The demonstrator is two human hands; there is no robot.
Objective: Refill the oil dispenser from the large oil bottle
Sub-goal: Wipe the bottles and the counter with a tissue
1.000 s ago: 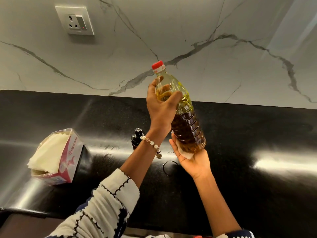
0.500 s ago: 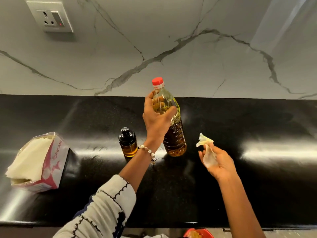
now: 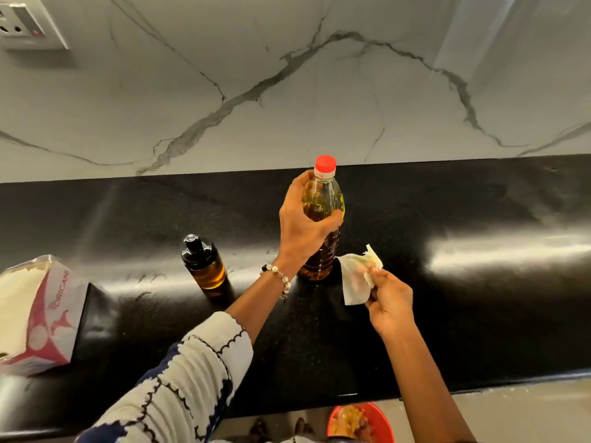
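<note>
The left hand [image 3: 303, 225] is wrapped around the upper part of the large oil bottle [image 3: 323, 219], fingers curled over its shoulder just below the red cap [image 3: 325, 163], which is on. The bottle stands upright with its base on the black counter [image 3: 479, 314], close to the marble wall [image 3: 287, 91]. A beaded bracelet [image 3: 279, 276] circles that wrist, and a patterned white and dark sleeve [image 3: 179, 378] covers the forearm below it.

Just to the right of that grip, near the bottle's base, the right hand [image 3: 388, 302] pinches a crumpled white tissue [image 3: 356, 279] between its fingertips. The tissue hangs close beside the bottle; I cannot tell whether it touches it.

To the left of the gripped bottle, a little apart from the left wrist, the small oil dispenser [image 3: 204, 262] stands upright on the counter, its black top in place and amber oil in its lower part.

Farther left, well apart from both hands, a tissue box [image 3: 48, 314] lies at the edge of view with white sheets showing at its opening. A wall socket [image 3: 24, 27] sits high on the wall at the upper left. Below the counter's front edge, under the right forearm, a red bowl [image 3: 387, 420] holds something yellowish that I cannot make out.
</note>
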